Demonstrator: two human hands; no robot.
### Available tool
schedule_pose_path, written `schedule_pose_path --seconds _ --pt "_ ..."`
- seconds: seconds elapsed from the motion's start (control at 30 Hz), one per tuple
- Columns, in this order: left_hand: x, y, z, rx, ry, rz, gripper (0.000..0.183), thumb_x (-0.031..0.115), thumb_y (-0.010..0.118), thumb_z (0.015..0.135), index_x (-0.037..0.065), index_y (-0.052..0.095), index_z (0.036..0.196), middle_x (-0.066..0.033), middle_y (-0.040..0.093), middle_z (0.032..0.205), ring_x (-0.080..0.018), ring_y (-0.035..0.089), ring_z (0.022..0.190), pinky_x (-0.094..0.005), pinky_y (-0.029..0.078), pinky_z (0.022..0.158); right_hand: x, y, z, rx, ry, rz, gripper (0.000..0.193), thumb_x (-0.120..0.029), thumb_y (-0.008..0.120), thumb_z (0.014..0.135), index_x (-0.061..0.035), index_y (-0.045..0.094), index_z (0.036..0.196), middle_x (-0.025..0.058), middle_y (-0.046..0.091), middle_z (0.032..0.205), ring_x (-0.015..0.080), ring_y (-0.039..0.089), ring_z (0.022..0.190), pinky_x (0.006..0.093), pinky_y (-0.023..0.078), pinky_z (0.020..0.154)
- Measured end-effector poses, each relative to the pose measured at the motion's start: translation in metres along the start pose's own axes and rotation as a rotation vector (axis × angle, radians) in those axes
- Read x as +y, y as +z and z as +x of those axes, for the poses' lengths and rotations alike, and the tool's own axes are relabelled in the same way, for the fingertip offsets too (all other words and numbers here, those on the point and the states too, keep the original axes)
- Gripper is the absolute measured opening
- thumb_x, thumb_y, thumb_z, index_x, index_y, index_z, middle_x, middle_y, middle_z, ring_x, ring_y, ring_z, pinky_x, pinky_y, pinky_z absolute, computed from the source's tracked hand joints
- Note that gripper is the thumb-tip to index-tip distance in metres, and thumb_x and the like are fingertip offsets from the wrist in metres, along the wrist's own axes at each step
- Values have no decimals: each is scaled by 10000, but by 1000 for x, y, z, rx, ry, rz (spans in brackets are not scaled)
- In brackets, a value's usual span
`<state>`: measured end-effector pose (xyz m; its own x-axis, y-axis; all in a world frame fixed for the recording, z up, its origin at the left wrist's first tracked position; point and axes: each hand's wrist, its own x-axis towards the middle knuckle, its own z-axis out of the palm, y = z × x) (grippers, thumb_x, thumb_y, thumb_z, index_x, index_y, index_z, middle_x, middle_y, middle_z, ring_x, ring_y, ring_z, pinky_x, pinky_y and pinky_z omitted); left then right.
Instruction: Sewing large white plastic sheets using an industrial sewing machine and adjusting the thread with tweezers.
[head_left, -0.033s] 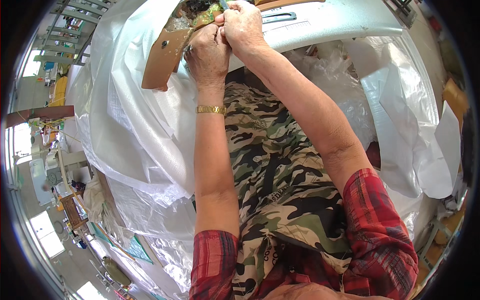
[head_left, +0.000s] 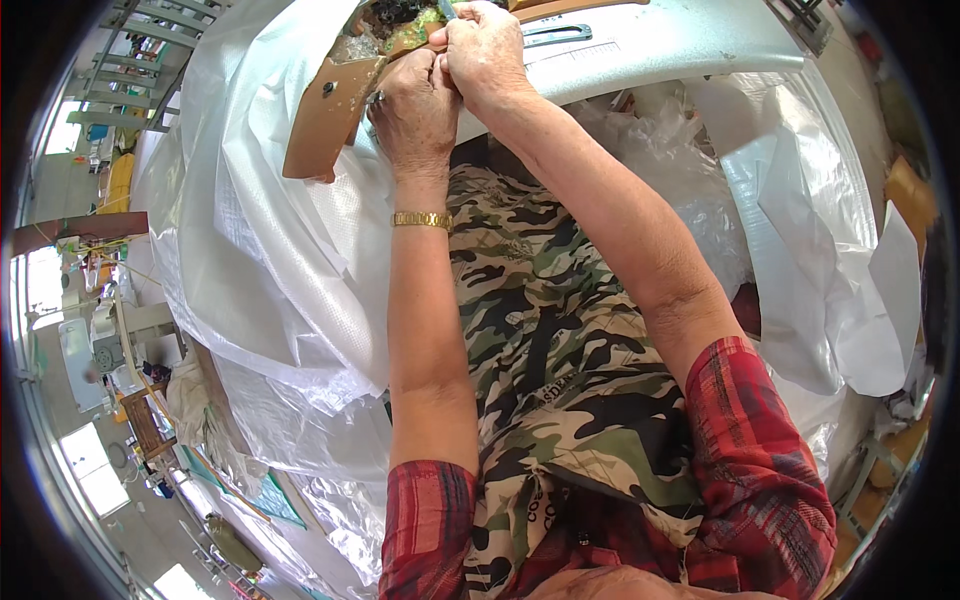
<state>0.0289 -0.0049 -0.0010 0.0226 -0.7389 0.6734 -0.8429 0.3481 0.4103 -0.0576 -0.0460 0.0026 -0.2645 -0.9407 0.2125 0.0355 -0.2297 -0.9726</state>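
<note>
At the top of the view my two hands are close together over the front of a pale table. My left hand (head_left: 415,110) is closed, its curled fingers against a brown stiff piece; what they grip is hidden. My right hand (head_left: 485,52) is closed in a pinch beside it, with a thin blue-grey tool (head_left: 446,9) sticking out above the fingers. A bent brown piece (head_left: 335,100) with a dark round spot hangs over the table edge to the left. Behind my hands lies a green and yellow mottled lump (head_left: 410,35), next to dark material (head_left: 398,10).
A dark slotted tool (head_left: 560,35) lies on the pale tabletop (head_left: 680,40), right of my hands. A long brown strip (head_left: 575,8) is beyond it. White plastic sheeting (head_left: 270,220) drapes on the left; clear film (head_left: 680,150) and white sheets (head_left: 820,230) hang on the right.
</note>
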Motion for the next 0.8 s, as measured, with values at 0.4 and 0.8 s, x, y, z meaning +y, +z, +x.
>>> schedule_pose_path --seconds 0.4,0.8 --pt "-5 1 -2 29 11 -5 270 256 624 869 -3 629 790 -183 635 724 -343 620 662 -403 464 608 -7 -1 -6 -29 -30 24 192 -106 468 831 11 613 877 148 643 677 280 633 647 395 494 618" --pt "-6 -1 -3 20 10 21 251 240 611 874 0 639 802 -189 639 733 -341 623 654 -396 458 593 -23 -5 -12 -28 68 -51 223 -117 482 822 8 631 932 170 658 731 310 645 721 404 501 682"
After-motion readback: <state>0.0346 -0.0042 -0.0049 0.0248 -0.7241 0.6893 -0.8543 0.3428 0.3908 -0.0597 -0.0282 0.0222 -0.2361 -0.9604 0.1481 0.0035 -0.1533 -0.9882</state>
